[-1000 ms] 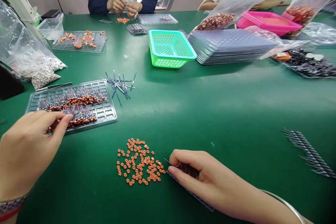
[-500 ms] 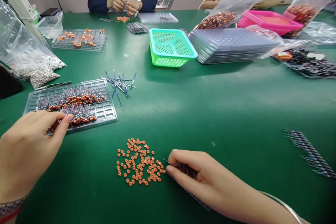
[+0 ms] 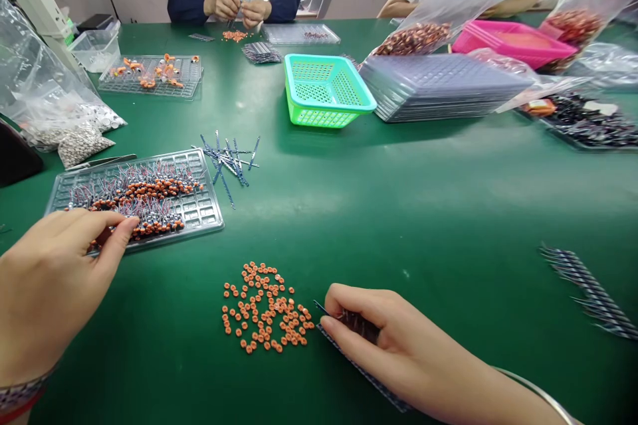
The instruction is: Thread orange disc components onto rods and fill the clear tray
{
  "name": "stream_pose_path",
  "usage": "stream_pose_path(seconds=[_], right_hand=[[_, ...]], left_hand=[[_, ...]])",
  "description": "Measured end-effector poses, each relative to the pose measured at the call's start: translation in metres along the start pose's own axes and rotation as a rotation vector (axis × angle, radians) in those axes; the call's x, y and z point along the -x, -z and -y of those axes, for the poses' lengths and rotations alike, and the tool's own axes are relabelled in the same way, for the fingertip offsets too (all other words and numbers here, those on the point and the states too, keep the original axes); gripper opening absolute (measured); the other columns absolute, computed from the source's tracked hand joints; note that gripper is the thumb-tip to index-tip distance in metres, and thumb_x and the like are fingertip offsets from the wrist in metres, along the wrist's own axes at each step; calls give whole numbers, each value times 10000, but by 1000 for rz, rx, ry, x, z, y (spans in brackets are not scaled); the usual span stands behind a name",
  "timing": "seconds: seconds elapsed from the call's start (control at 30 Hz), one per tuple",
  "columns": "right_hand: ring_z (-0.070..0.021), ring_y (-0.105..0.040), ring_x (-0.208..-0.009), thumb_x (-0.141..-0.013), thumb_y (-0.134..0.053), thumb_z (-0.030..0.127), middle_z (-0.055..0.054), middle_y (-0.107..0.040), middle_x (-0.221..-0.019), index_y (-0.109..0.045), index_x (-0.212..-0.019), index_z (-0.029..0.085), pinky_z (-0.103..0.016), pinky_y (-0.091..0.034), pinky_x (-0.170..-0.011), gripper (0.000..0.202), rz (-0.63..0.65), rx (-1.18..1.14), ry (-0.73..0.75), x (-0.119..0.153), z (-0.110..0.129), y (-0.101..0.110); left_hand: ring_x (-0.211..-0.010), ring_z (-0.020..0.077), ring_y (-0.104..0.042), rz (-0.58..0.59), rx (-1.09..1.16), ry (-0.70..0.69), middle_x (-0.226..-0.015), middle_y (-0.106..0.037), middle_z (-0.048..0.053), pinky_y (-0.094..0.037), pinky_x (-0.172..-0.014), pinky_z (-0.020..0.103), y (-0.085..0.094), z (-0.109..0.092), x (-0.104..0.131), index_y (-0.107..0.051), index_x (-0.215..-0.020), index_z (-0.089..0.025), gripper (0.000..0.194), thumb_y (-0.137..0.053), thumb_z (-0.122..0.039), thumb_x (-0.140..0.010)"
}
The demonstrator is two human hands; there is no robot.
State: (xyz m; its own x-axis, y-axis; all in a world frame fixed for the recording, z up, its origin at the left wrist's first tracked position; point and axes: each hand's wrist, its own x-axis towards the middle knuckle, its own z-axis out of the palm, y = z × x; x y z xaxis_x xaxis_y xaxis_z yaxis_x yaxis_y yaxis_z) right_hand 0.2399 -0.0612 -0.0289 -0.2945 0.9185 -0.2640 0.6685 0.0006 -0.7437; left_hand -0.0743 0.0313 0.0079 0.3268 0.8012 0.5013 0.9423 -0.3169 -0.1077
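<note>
My left hand [image 3: 64, 279] is closed in a pinch at the front edge of a clear plastic tray [image 3: 212, 216]. What its fingertips hold, if anything, is hidden. Rows of small wired parts with orange ends [image 3: 154, 189] fill much of that tray. At lower right, my right hand [image 3: 371, 325] pinches a dark narrow strip with fine wires [image 3: 361, 372], which lies slanting on the table, partly under the palm. A thin dark tip [image 3: 320, 307] pokes out past the thumb and forefinger. Just left of these fingers lie many loose small orange discs [image 3: 266, 309].
Thin blue strips [image 3: 229, 159] lie scattered beyond the tray. A green basket [image 3: 329, 96] stands mid-table beside stacked clear trays [image 3: 443, 86]. Another wired strip [image 3: 591, 292] rests at right. Bags of small pieces [image 3: 84, 139] sit at left. Two people sit opposite, one handling small parts.
My right hand has shifted slightly to the right, and the strip under it has moved along. My left hand stays pinched at the tray.
</note>
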Motion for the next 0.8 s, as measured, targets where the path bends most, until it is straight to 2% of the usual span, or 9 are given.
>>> stream_pose_path(seconds=[0.33, 0.63, 0.8], right_hand=[[-110, -328, -507, -895, -404, 242, 49, -365, -566, -318, -624, 216, -225, -285, -466, 285, -40, 70, 37, -2, 2, -3], [-106, -302, -501, -893, -427, 268, 55, -337, -546, -299, -612, 217, -230, -271, -454, 313, -47, -13, 18, -1, 4, -5], [-106, -319, -473, -895, -413, 278, 58, -352, -526, -274, -617, 227, -230, -270, -443, 315, -107, 34, 15, 1, 4, -10]], left_hand=[[-870, 232, -628, -10, 18, -14, -885, -678, 39, -359, -587, 301, 0, 0, 0, -643, -908, -216, 201, -504, -362, -905], [-853, 210, -626, -30, 11, -13, -848, -669, 20, -351, -577, 293, -1, 0, 0, -637, -909, -229, 166, -518, -346, -904], [-853, 216, -624, -23, 3, -4, -849, -669, 23, -375, -601, 298, 0, 0, 1, -636, -905, -232, 179, -509, -358, -905]])
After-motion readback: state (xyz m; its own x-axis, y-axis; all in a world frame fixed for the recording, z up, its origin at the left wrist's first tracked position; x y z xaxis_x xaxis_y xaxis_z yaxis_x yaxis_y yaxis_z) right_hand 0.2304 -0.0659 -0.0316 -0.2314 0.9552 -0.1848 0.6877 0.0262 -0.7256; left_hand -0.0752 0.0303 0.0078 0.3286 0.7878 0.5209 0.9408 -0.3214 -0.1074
